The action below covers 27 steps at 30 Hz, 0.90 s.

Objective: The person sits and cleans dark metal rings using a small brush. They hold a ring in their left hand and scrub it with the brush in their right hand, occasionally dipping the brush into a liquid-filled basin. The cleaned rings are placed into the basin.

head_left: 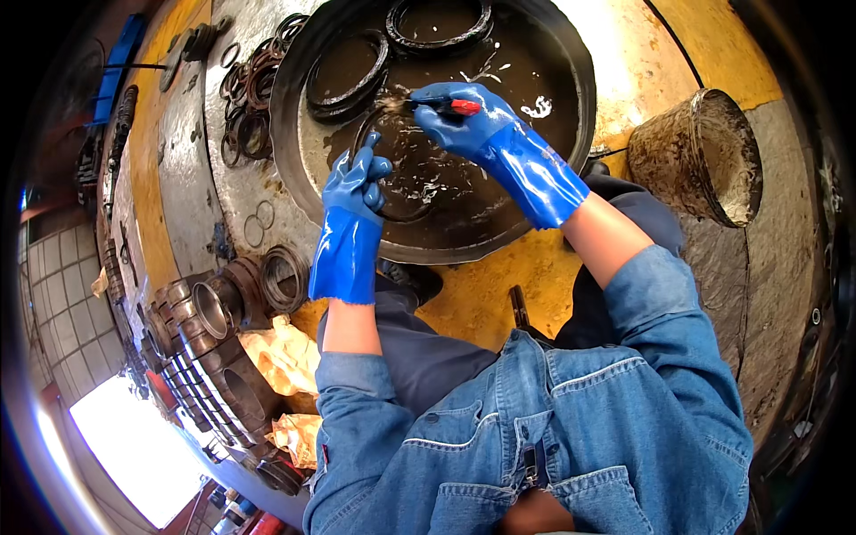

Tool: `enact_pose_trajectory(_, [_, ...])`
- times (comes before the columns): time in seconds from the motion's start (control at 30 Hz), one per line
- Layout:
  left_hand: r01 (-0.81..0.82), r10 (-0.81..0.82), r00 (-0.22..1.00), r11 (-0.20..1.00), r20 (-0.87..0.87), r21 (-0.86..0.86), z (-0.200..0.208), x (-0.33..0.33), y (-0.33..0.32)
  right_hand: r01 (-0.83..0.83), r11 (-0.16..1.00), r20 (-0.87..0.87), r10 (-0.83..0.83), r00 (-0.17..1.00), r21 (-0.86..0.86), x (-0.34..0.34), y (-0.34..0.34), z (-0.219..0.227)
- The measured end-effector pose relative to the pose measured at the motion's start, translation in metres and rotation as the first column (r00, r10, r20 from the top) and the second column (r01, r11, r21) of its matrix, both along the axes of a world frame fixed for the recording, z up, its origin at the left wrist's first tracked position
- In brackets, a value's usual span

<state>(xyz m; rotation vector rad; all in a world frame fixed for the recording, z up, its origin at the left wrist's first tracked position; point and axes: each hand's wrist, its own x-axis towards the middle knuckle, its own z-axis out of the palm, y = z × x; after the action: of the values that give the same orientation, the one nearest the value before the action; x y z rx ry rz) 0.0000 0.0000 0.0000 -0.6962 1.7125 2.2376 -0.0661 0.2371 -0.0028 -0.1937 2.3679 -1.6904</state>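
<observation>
My right hand (464, 118), in a long blue rubber glove, is closed around a brush (464, 107) with a red and black handle. The bristles (390, 102) point left, over a thin dark ring (364, 132) that stands partly in murky brown liquid. My left hand (357, 178), gloved the same way, has its fingers curled at the ring's left side and grips it; the ring's lower part is hard to make out in the liquid. Both hands are over a wide round dark basin (290, 143). Stacked dark rings (352, 76) and another ring stack (437, 40) lie in it.
A dirty bucket (695, 156) lies tipped at the right. Left of the basin are piles of rings (250, 98), two thin rings (259, 223) and a ring stack (285, 279). Larger metal cylinders (209, 308) and crumpled brown paper (283, 357) sit nearer, at the left.
</observation>
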Motion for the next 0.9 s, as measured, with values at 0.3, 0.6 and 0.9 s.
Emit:
enact_pose_trajectory(0.3, [-0.057, 0.067, 0.993, 0.993, -0.099, 0.1, 0.013, -0.002, 0.009, -0.081, 0.971, 0.45, -0.03, 0.893, 0.226, 0.005, 0.009, -0.019])
enact_pose_trajectory(0.6, [-0.028, 0.026, 0.998, 0.999, -0.062, -0.026, 0.003, -0.004, 0.001, -0.315, 0.948, 0.55, 0.236, 0.801, 0.051, 0.03, -0.004, -0.012])
enact_pose_trajectory(0.9, [0.001, -0.005, 1.0, 0.989, -0.029, -0.15, 0.014, -0.003, 0.024, -0.104, 0.821, -0.273, 0.303, 0.913, 0.562, 0.002, 0.002, -0.014])
